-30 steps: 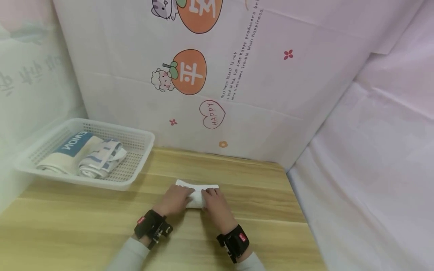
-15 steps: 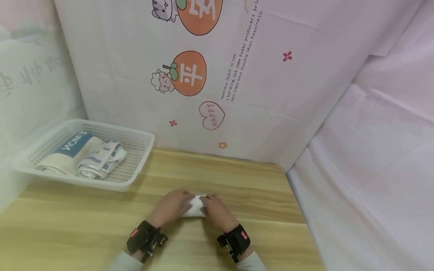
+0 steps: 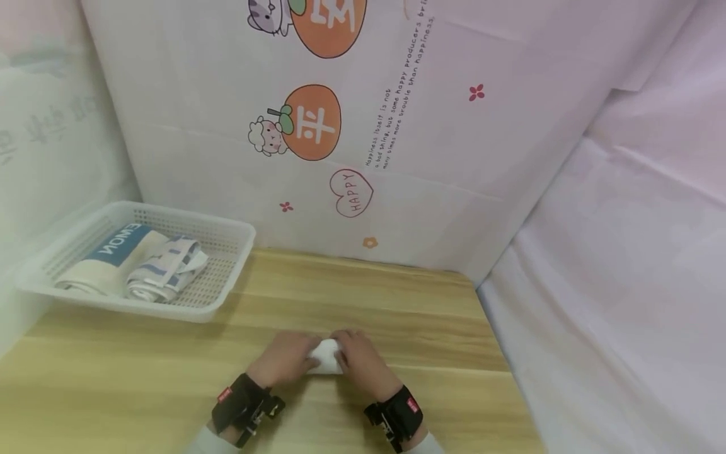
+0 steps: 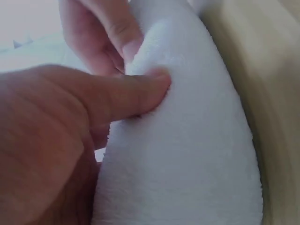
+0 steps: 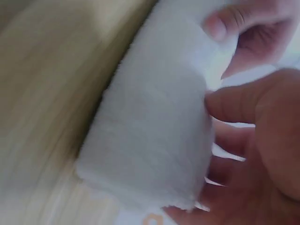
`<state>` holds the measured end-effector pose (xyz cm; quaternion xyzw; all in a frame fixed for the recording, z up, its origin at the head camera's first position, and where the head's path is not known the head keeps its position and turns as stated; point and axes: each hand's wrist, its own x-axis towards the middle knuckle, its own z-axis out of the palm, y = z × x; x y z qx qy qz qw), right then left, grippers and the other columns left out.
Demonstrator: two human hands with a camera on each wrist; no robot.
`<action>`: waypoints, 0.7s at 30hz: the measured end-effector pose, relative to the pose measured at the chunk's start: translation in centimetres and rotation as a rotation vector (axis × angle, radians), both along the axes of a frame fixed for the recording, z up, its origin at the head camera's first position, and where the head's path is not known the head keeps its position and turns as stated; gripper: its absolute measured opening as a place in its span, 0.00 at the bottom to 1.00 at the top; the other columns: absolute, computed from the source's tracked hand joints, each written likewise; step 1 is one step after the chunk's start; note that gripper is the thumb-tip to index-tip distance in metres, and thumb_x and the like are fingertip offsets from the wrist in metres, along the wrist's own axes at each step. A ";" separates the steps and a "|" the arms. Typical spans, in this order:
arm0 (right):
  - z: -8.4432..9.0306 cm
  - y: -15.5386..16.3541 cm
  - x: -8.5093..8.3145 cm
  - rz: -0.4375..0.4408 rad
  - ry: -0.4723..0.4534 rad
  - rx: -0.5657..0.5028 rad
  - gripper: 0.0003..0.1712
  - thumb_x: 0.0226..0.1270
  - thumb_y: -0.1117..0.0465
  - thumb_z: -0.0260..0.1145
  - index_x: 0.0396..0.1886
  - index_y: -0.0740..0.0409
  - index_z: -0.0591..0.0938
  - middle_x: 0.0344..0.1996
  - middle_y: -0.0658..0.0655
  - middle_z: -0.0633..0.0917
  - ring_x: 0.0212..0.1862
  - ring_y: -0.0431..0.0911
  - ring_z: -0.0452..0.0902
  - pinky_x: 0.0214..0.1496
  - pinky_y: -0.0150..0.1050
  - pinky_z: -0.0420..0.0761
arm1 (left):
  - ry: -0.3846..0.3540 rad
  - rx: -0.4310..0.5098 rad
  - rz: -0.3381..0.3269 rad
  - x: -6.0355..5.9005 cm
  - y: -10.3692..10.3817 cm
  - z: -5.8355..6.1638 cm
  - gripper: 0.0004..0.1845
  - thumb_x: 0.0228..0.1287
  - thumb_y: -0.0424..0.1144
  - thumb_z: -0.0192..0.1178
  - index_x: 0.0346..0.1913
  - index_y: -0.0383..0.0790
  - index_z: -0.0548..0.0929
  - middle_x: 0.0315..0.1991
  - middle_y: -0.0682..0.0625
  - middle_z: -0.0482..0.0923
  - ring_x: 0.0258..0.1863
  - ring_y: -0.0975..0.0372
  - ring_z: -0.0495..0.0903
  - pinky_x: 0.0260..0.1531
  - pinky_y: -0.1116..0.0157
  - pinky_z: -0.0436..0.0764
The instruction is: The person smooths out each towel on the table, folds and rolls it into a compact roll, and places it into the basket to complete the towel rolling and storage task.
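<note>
A white, fluffy rolled towel [image 3: 326, 357] lies on the wooden table between both hands. My left hand [image 3: 285, 357] grips its left part, the thumb pressed on the near side and the fingers over the far side. On the right part, my right hand [image 3: 365, 362] holds the roll the same way. The left wrist view shows the towel [image 4: 187, 131] close up with the left thumb pushing into its pile. In the right wrist view, the towel's end [image 5: 140, 159] lies along the table, with the right fingers curled behind it.
At the back left stands a white plastic basket [image 3: 229, 265] holding a cream rolled towel with a blue band [image 3: 108, 261] and a blue-and-white rolled cloth [image 3: 164, 268]. A printed curtain [image 3: 420, 208] hangs behind the wooden table [image 3: 397, 296], and pale cloth [image 3: 612, 284] borders the right side.
The towel's flat far end has been rolled in, leaving a compact roll. Both hands have moved nearer to the person with it. The basket's contents stay the same.
</note>
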<state>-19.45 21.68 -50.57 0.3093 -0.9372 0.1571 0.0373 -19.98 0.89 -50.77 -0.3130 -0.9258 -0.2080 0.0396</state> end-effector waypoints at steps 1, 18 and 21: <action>0.1 0.0 0.3 -0.010 0.024 0.008 0.18 0.71 0.67 0.66 0.59 0.60 0.79 0.53 0.58 0.84 0.57 0.53 0.79 0.64 0.52 0.77 | -0.033 -0.009 0.006 0.0 0.0 0.1 0.16 0.61 0.42 0.70 0.49 0.39 0.84 0.37 0.46 0.86 0.35 0.54 0.84 0.37 0.54 0.84; -1.9 -1.1 -2.8 0.046 0.090 -0.012 0.26 0.50 0.68 0.81 0.50 0.50 0.87 0.45 0.51 0.90 0.49 0.46 0.85 0.55 0.50 0.80 | 0.102 0.060 0.056 -0.5 -1.2 -1.7 0.31 0.44 0.41 0.80 0.55 0.35 0.84 0.48 0.41 0.86 0.45 0.48 0.84 0.48 0.48 0.83; -2.2 -1.0 -3.3 0.091 0.069 -0.045 0.25 0.47 0.71 0.80 0.47 0.49 0.88 0.41 0.48 0.90 0.46 0.43 0.85 0.53 0.48 0.80 | 0.118 0.058 0.058 -0.4 -1.2 -2.2 0.30 0.39 0.41 0.81 0.52 0.39 0.85 0.44 0.44 0.87 0.40 0.52 0.85 0.43 0.52 0.83</action>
